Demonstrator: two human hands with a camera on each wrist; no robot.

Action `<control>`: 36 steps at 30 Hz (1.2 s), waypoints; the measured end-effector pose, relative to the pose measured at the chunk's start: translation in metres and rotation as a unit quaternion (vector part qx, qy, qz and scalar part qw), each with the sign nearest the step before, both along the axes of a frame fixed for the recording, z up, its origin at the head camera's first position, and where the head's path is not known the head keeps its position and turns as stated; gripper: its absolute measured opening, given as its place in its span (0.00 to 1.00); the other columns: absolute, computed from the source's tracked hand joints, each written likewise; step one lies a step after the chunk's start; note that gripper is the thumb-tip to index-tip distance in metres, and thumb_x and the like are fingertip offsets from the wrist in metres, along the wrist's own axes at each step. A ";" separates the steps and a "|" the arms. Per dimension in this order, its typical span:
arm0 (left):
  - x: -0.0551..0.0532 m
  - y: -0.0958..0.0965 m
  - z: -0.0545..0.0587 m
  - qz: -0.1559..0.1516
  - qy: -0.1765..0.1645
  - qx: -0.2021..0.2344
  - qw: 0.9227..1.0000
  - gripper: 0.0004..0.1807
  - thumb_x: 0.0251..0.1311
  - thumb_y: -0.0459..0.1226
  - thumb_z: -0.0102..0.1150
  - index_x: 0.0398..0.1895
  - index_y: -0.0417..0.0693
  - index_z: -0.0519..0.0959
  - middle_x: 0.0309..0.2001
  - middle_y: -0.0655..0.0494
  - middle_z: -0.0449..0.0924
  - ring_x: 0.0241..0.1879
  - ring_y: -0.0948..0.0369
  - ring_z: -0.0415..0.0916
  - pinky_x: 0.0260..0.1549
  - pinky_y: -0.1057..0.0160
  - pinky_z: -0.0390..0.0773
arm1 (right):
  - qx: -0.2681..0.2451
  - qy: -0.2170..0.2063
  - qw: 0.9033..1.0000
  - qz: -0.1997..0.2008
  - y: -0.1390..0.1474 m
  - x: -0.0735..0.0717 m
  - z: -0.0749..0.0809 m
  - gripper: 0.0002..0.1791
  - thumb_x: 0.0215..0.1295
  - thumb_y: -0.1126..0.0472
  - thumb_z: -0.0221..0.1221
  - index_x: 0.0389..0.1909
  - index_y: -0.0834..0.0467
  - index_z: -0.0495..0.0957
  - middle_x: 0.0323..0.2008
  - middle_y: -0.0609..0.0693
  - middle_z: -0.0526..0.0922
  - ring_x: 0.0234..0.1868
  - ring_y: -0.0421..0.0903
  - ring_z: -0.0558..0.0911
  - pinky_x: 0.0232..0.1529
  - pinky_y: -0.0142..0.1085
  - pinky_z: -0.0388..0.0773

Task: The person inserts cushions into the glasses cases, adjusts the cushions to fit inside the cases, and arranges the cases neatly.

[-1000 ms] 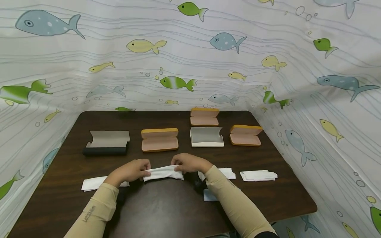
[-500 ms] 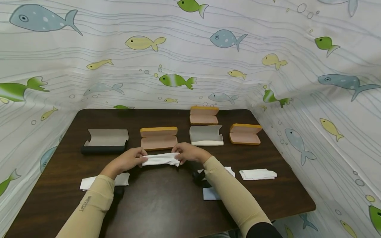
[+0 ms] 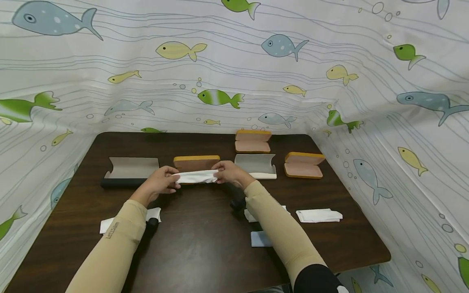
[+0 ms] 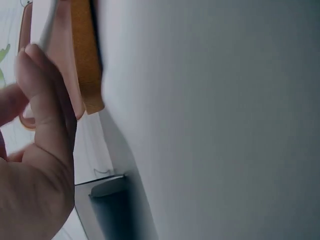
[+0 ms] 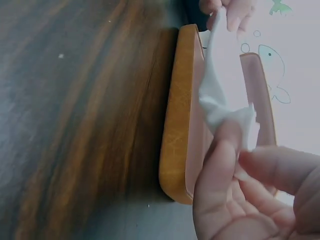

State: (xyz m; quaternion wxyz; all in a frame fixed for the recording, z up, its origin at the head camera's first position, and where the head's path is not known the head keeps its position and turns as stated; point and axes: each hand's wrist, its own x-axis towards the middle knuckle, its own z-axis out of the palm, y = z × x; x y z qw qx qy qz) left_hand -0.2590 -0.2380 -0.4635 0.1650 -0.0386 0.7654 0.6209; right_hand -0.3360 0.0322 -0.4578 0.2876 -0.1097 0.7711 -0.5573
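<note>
- Head view, nearest: both forearms [image 3: 113, 244] stretched forward in beige sleeves over a dark wood-grain table [image 3: 205, 248], with a black band [image 3: 316, 278] round the right one.
- Beside the right sleeve, low on the table: a pale blue cloth [image 3: 261, 239], partly covered by that sleeve.
- Slightly farther: one flat white cloth [image 3: 107, 225] behind the left sleeve, another [image 3: 252, 216] behind the right, and a fully visible white bundle [image 3: 318, 215] farther right.
- Beyond these, raised off the table: a folded white cloth [image 3: 196, 177], stretched lengthwise between the left hand [image 3: 160, 182] and the right hand [image 3: 231, 172].
- Pinched at its left end by left thumb and fingers; gripped at its right end between right thumb and fingers, with creases there in the right wrist view.
- Held in front of the open, pink-lined yellow glasses case [image 3: 196, 163]; cannot tell whether touching the lining.
- In the same row: an open black case [image 3: 124, 183] at left, an open white case [image 3: 255, 164] and a smaller yellow case [image 3: 303, 167] at right.
- Just behind the white case: another open yellow case [image 3: 253, 143].
- Farthest: a fish-print curtain [image 3: 234, 69].
</note>
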 end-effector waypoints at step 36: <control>-0.014 0.024 0.000 0.000 0.146 -0.445 0.884 0.17 0.67 0.39 0.62 0.18 0.46 0.82 0.15 0.57 0.71 0.19 0.59 0.68 0.16 0.63 0.66 | 0.216 0.263 0.939 -0.045 -0.016 0.005 -0.005 0.10 0.70 0.68 0.57 0.47 0.63 0.85 0.40 0.56 0.86 0.36 0.48 0.81 0.32 0.35 0.76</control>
